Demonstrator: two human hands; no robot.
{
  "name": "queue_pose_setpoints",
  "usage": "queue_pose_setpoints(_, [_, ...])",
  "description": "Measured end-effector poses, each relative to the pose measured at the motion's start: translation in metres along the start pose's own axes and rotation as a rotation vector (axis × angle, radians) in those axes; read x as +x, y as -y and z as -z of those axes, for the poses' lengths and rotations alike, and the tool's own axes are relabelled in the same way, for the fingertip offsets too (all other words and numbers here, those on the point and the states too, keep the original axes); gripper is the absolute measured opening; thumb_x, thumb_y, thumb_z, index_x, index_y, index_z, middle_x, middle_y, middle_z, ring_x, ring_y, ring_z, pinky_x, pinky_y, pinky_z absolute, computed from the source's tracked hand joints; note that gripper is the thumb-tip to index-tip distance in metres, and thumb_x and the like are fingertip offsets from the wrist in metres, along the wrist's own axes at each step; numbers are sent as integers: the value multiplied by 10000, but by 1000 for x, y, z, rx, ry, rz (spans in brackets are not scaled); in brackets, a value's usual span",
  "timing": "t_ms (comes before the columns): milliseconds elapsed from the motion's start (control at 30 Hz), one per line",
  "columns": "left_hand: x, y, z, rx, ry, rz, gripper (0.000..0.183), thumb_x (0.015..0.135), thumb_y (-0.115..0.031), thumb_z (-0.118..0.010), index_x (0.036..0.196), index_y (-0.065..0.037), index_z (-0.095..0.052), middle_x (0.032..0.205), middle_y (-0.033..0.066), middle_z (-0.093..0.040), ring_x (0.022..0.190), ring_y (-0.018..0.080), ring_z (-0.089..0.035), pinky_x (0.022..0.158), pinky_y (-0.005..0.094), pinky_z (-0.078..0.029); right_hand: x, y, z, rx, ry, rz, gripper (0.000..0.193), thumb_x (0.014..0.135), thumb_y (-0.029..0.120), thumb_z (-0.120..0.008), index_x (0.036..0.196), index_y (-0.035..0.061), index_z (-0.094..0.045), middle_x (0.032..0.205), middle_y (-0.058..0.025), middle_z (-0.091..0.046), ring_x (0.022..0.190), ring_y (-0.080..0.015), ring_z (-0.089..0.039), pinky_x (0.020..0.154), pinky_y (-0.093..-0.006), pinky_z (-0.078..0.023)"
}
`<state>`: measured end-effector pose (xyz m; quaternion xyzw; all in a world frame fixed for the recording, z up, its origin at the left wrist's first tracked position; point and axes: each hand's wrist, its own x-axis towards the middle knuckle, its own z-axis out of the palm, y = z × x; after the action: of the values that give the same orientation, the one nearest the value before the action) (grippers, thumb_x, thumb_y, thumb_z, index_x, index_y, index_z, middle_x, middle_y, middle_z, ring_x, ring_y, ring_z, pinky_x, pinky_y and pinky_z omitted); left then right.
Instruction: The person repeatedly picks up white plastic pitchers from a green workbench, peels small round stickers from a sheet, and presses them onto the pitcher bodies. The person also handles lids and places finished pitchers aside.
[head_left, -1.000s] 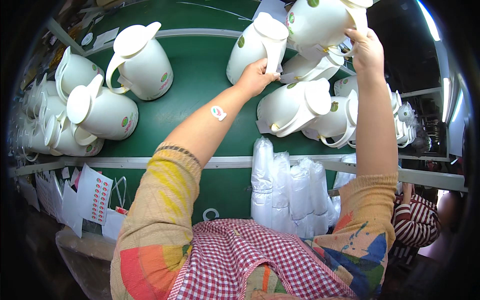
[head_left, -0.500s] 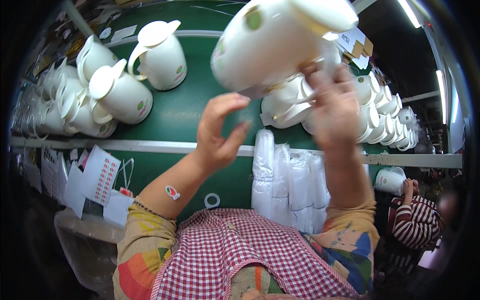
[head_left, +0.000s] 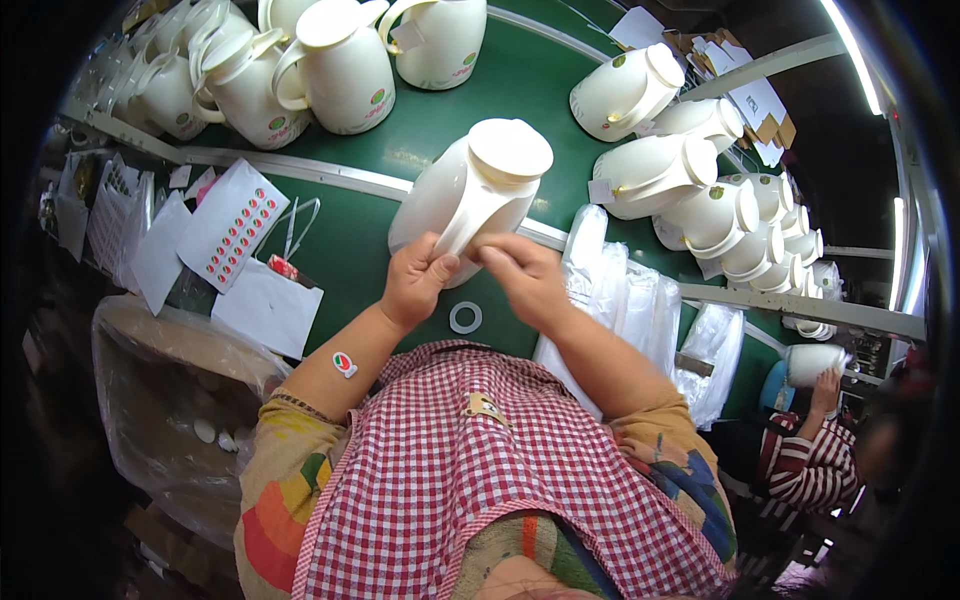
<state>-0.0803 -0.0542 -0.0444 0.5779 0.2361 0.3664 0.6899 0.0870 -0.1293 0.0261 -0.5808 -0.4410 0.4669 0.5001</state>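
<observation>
A white lidded jug [head_left: 425, 205] leans in front of me over the bench rail, its handle toward my body. My left hand [head_left: 415, 283] is closed around the lower part of that handle. Beside the handle, my right hand [head_left: 527, 282] is closed, thumb and fingertips pressed together at the jug's side; whatever they pinch is hidden. Just below the jug lies a white ring-shaped roll [head_left: 465, 305]. A small red and green sticker [head_left: 344, 364] is stuck on my left forearm.
More white jugs [head_left: 345, 80] stand at the far left, and others [head_left: 655, 175] lie tilted at the right. Clear plastic bags [head_left: 640, 300] lie by my right arm. A sticker sheet [head_left: 240, 225] and a plastic-lined box [head_left: 150, 310] are at left. A co-worker [head_left: 815, 460] sits at right.
The jug has come down from high at the right to in front of me. My left hand has closed on its handle, and my right hand has shifted to the jug's side.
</observation>
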Motion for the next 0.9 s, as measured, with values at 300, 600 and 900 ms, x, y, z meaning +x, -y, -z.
queue_pose_setpoints(300, [-3, -27, 30, -31, 149, 97, 130, 873, -115, -581, 868, 12, -604, 700, -14, -522, 652, 47, -437, 578, 210, -377, 66, 49, 61, -764, 117, 342, 810, 721, 514, -673, 1385, 138, -400, 1426, -211, -330, 1298, -386, -328, 1067, -439, -278])
queue_pose_setpoints(600, [9, -35, 30, -45, 196, 122, 175, 865, -150, -598, 893, 21, -619, 738, 7, -576, 688, 58, -495, 602, 220, -414, 66, 23, 52, -858, 178, 498, 580, 750, 417, -656, 1219, 88, -562, 1230, -164, -497, 1106, -352, -466, 954, -418, -386])
queue_pose_setpoints(900, [13, -28, 2, 117, 210, 86, 171, 857, -160, -608, 843, 11, -607, 683, 48, -579, 629, 101, -506, 564, 267, -424, 65, 7, 62, -847, 50, 320, 583, 784, 351, -588, 1279, 62, -487, 1265, -205, -462, 1154, -371, -442, 981, -425, -362])
